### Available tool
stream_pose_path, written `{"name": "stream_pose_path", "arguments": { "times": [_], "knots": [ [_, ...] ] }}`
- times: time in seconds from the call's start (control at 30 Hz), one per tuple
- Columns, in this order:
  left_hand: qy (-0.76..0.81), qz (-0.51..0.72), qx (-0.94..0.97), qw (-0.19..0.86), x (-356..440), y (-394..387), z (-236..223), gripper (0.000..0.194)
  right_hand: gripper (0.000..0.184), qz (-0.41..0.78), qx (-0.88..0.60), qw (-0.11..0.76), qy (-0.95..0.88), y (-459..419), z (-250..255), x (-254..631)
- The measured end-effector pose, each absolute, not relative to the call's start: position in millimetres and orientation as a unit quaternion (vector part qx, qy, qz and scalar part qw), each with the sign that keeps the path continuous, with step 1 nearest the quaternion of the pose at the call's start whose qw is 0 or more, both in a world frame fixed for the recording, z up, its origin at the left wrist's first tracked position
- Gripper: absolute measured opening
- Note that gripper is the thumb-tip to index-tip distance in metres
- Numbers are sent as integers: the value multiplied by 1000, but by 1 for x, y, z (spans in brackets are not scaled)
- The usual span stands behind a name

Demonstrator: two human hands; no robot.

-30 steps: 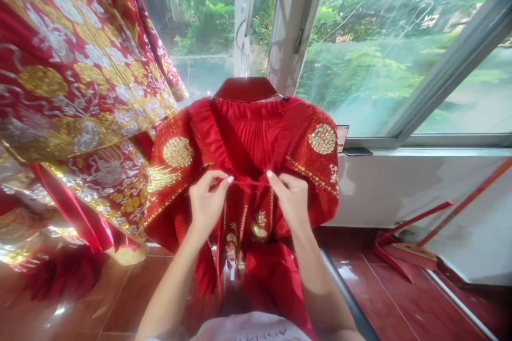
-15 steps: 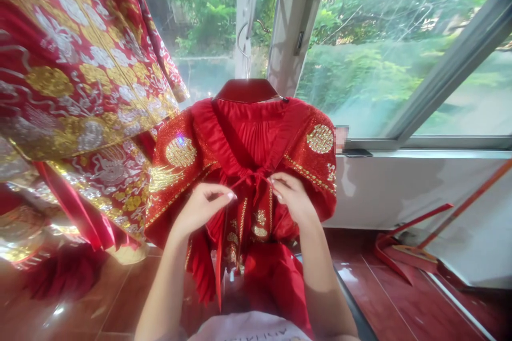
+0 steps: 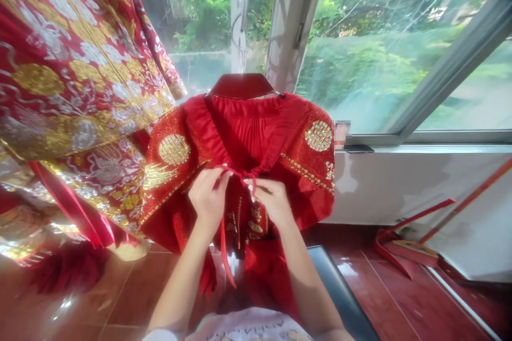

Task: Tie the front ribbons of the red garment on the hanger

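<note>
Here, both hands pinch the thin red ribbon ties (image 3: 236,175) at the front of a small red satin jacket with gold embroidery (image 3: 240,154), which hangs on a dark red hanger (image 3: 241,86) above the grip. The ribbon ends look crossed into a first loop between the fingers, but no finished bow shows, so the tying seems partly done; one loose ribbon tail (image 3: 224,253) dangles below. The left hand (image 3: 208,197) is closed on the ribbon with fingers curled and wrist raised. The right hand (image 3: 272,200), just beside it, nips the other end. A large red and gold brocade robe (image 3: 72,96) hangs left of the grip.
</note>
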State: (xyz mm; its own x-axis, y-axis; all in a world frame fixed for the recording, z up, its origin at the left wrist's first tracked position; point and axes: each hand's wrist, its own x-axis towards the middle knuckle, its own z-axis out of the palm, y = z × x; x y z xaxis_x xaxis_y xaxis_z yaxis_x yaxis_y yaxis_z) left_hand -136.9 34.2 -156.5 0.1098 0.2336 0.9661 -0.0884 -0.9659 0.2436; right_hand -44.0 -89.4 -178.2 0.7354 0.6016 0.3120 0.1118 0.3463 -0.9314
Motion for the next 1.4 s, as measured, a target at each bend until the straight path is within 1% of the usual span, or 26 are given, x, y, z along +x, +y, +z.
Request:
{"name": "stream_pose_path", "arguments": {
  "times": [0.1,0.17,0.27,0.37,0.47,0.57,0.67,0.77,0.97,1.07,1.2,1.3,1.4],
  "knots": [
    [-33,662,737,130,-132,32,-161,4,19,123,-536,776,-308,-85,-185,-46],
    [-93,611,770,159,-129,32,-165,2,19,85,-532,788,-297,-83,-188,-47],
    [-130,521,817,209,-126,33,-170,8,19,7,-543,781,-308,-82,-192,-46],
    [-90,449,842,286,-125,34,-173,13,23,-80,-572,723,-380,-82,-196,-43],
    [-30,401,840,365,-126,34,-173,11,30,-149,-600,636,-461,-84,-199,-40],
    [-5,372,842,390,-130,33,-169,7,34,-186,-619,566,-512,-87,-201,-37],
    [-3,341,864,371,-135,29,-162,8,35,-209,-632,531,-523,-90,-200,-37],
    [1,318,886,337,-139,23,-155,10,35,-234,-640,516,-519,-91,-197,-39],
    [71,292,924,236,-144,13,-150,13,24,-281,-619,552,-484,-87,-195,-43],
    [67,331,918,206,-144,13,-153,13,20,-274,-631,543,-481,-86,-192,-46],
    [52,431,890,138,-143,17,-159,11,16,-263,-658,514,-483,-89,-190,-43],
    [53,495,862,93,-141,23,-159,13,12,-268,-674,514,-458,-98,-188,-34],
    [59,524,845,87,-138,28,-158,13,9,-257,-694,520,-426,-107,-187,-26]
  ]
}}
